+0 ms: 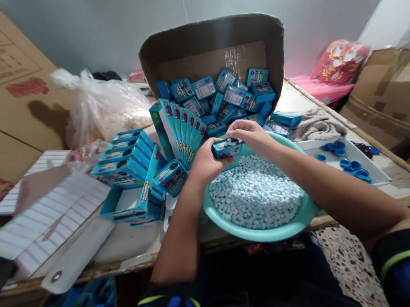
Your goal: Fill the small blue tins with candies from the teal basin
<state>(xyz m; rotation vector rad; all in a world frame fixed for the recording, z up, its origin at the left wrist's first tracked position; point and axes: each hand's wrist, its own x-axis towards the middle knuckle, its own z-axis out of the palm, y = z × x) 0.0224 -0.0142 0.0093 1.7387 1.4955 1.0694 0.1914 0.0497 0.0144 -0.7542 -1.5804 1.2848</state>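
Note:
My left hand (206, 164) and my right hand (249, 136) both grip a small blue cardboard box (226, 149) above a teal plastic basin (272, 233). The box's top is open, and pale blue candies (255, 192) show at its mouth. The same candies fill the basin in a deep heap just below my hands. Left of my left hand stands a fanned row of flat blue boxes (184, 129). A large cardboard carton (211, 40) behind my hands holds many more blue boxes (205, 87).
Stacked blue boxes (125, 157) lie left of the basin. Further left are white ruled sheets (46, 214) and a plastic bag (101, 106). Right of the basin, blue bottle caps (349, 167) lie on a white tray (371, 168), beside a grey cloth (315, 125).

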